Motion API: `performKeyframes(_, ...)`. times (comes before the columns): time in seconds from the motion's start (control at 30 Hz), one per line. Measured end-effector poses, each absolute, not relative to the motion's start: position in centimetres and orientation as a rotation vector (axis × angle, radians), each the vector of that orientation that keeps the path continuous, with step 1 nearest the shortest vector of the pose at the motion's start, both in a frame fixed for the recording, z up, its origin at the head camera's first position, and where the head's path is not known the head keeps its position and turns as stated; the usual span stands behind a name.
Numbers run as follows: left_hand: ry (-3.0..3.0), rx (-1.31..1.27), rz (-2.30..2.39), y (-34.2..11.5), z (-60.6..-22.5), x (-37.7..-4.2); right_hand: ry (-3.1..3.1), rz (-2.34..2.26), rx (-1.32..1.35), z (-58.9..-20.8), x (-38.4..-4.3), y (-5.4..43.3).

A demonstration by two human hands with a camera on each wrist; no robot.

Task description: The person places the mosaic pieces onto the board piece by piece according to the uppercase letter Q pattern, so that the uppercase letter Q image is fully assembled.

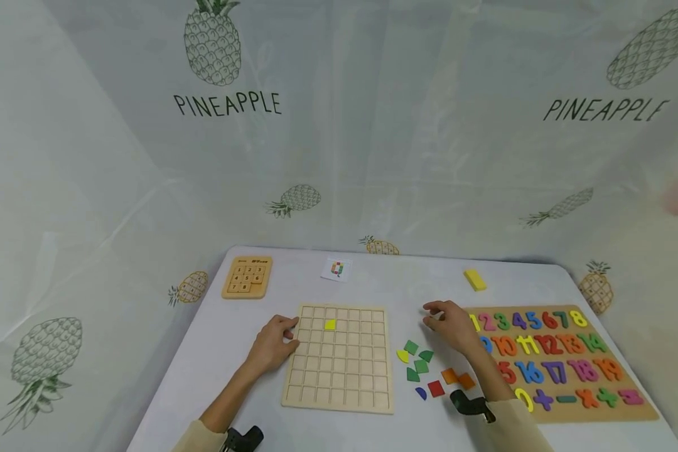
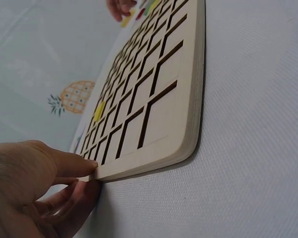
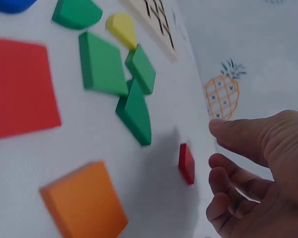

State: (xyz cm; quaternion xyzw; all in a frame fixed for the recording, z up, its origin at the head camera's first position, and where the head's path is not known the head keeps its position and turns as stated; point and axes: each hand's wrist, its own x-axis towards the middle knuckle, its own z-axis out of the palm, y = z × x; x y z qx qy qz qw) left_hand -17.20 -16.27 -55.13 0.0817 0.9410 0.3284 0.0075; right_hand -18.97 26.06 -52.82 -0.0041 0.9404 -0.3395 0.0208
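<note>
At the left edge of a wooden grid board point(image 1: 337, 359), my left hand point(image 1: 272, 344) holds the rim, its thumb lying at the top edge in the left wrist view. One yellow piece point(image 1: 330, 324) sits in a cell near the board's upper left. My right hand point(image 1: 454, 325) hovers right of the board, fingers loosely bent and nothing between them. Close to its fingertips in the right wrist view is a small red piece point(image 3: 187, 164), out of sight in the head view. Beside the board lie green pieces point(image 1: 421, 366), a yellow quarter-round point(image 1: 402, 356), a red square point(image 1: 436, 389), a blue half-round point(image 1: 421, 393) and orange squares point(image 1: 449, 376).
A number board point(image 1: 565, 364) with coloured digits stands at the right, partly under my right forearm. Farther back are a wooden number puzzle point(image 1: 247, 277), a pattern card point(image 1: 336, 270) and a yellow block point(image 1: 475, 280). A pineapple-print curtain point(image 1: 339, 144) hangs behind the table.
</note>
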Motion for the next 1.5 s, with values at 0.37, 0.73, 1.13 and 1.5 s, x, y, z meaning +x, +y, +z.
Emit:
performKeyframes(0.37, 2.947, 0.247, 1.046, -16.2, -55.1, -17.0, 2.941, -0.916, 0.058, -54.0, -18.3, 27.1)
performKeyframes(0.73, 2.944, 0.259, 1.047, -16.2, -55.2, -17.1, 2.985, -0.927, 0.078, -54.5, -18.0, 26.7)
performKeyframes(1.13, 2.942, 0.258, 1.052, -16.1, -55.2, -16.9, 2.997, -0.939, 0.050, -54.6, -17.9, 25.9)
performKeyframes(1.5, 2.938, 0.254, 1.053, -16.1, -55.2, -16.9, 2.831, -1.237, 0.074, -53.7, -18.2, 23.5)
